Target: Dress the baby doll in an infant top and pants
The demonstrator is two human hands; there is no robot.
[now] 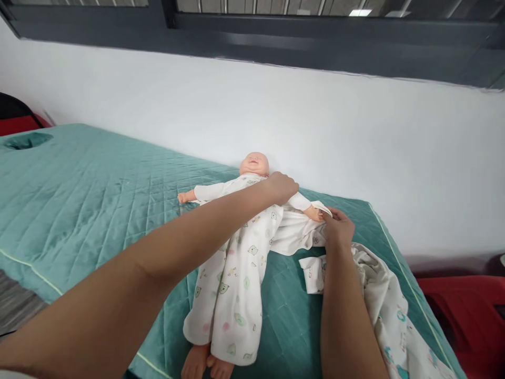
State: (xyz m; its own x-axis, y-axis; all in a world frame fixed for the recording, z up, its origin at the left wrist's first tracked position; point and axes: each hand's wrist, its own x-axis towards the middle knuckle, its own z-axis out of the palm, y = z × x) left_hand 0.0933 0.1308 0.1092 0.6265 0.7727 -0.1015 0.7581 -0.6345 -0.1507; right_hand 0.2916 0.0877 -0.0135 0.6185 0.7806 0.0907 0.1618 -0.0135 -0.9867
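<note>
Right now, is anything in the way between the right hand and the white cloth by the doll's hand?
Nothing visible: the right hand holds the edge of the white cloth, close beside the doll's hand.

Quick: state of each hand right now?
Left hand: at the doll, grip hidden; can't tell open or closed.
Right hand: closed, pinching white cloth.

A white wall (414, 147) rises behind a bed (98, 173) in green quilted fabric, edged with pale piping (33, 269) and marked by an oval opening (27, 140) at far left. Above, a dark window frame (315, 47) borders metal bars (286, 7) and a bright patch of light (360, 12). Gray flooring (16, 302) shows at lower left; red furniture (469, 305), partly cropped, stands at right.
</note>
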